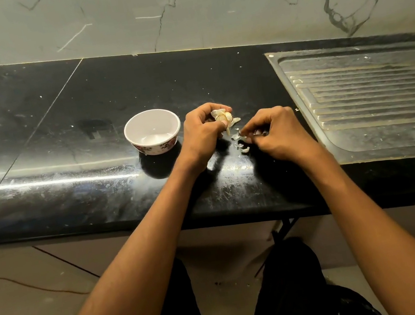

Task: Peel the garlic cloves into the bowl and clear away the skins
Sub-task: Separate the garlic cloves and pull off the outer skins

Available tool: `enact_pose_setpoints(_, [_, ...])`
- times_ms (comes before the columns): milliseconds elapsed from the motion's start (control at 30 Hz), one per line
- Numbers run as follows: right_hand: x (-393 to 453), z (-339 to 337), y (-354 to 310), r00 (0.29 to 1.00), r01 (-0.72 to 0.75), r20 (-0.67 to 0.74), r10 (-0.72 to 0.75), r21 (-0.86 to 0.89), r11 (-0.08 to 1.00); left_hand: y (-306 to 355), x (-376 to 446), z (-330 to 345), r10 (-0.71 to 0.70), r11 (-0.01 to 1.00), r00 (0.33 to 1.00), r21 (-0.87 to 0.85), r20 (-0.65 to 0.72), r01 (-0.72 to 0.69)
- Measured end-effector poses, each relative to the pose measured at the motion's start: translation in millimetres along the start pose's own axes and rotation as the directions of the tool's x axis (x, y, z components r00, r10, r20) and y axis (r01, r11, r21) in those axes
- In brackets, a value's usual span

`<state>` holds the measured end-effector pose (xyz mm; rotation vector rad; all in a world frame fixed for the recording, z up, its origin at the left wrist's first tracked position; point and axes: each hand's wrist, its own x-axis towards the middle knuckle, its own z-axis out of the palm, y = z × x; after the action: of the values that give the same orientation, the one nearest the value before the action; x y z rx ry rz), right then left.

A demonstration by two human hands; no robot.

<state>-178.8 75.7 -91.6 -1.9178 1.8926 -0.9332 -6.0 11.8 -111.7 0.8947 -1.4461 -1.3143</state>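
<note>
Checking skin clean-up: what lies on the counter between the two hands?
Head view: loose garlic skins lie between the left hand and right hand.

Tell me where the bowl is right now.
In the head view the bowl stands on the black counter, just left of the left hand that holds the garlic, and well left of the steel drainboard.

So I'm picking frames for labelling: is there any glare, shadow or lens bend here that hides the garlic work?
Head view: a bright glare streak runs along the counter front edge, left of the bowl; wide-angle bend curves the counter edges; the left hand with the garlic and the right hand cast dark shadows on the counter, but the skins stay readable and sharp.
</note>
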Motion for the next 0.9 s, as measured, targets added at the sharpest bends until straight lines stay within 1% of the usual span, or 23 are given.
enact_pose_setpoints(167, [-6, -6, 0, 0.996, -0.085, -0.025, 0.090, 0.178, 0.980, 1, 0, 0, 0.008, 1.000, 1.000, 0.009, 0.000, -0.008])
enact_pose_setpoints(300, [-8, -19, 7, 0.990, -0.068, -0.101, 0.101, 0.284, 0.956, -1, 0, -1, 0.013, 1.000, 1.000, 0.011, 0.015, -0.013])
enact_pose_setpoints(367, [-7, -20, 12, 0.985, -0.075, -0.127, 0.116, 0.290, 0.954, -1, 0, -1, 0.014, 1.000, 1.000, 0.017, 0.017, -0.015])
enact_pose_setpoints(533, [-7, -6, 19, 0.990, -0.142, 0.028, 0.139, 0.235, 0.962, -1, -1, -1, 0.017, 0.999, 1.000, 0.030, 0.021, -0.018])
enact_pose_setpoints(667, [-11, -2, 9, 0.994, -0.108, 0.044, 0.100, 0.314, 0.943, -1, 1, -3, 0.024, 0.999, 1.000, 0.047, 0.019, -0.025])
enact_pose_setpoints(733, [-13, -2, 6, 0.995, -0.096, 0.015, 0.098, 0.386, 0.918, -2, 1, -3, 0.032, 0.998, 0.999, 0.048, 0.023, -0.033])
enact_pose_setpoints(833, [-12, -1, 5, 0.984, -0.043, -0.126, 0.122, 0.502, 0.864, -2, -1, -2, 0.044, 0.997, 0.998, 0.058, 0.050, -0.047])
enact_pose_setpoints(900, [-9, 3, 4, 0.974, 0.002, -0.196, 0.114, 0.511, 0.860, -2, -2, -2, 0.055, 0.996, 0.996, 0.062, 0.068, -0.059])
